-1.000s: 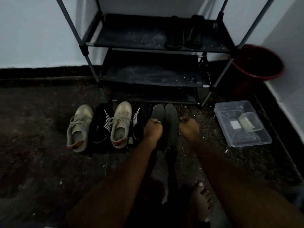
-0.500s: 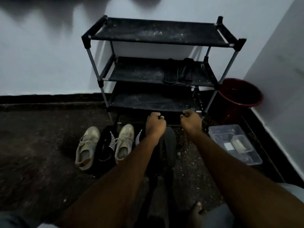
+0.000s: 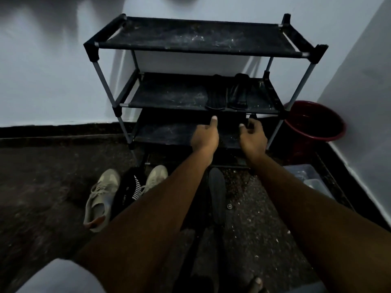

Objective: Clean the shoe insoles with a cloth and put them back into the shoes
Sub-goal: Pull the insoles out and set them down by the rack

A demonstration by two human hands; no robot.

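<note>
A pair of black shoes (image 3: 216,96) stands on the middle shelf of a black shoe rack (image 3: 169,96). My left hand (image 3: 204,135) is just below that shelf's front edge, thumb straight up under the left black shoe. Beside it, my right hand (image 3: 252,135) has loosely bent fingers near the same edge. Neither hand holds anything I can see. On the floor lie two beige sneakers (image 3: 101,197), a black shoe with white stripes (image 3: 129,188) and a dark grey insole-shaped piece (image 3: 216,193) between my forearms. No cloth is visible.
A red bucket (image 3: 313,123) stands to the right of the rack against the wall. A clear plastic box (image 3: 307,178) sits on the floor at the right, partly behind my right arm. My bare foot (image 3: 257,284) shows at the bottom. The floor is dark and gritty.
Both hands rose from the dark pieces on the floor up to the rack's middle shelf. Their fists loosened. The view tilted upward, showing the rack's top shelf.
</note>
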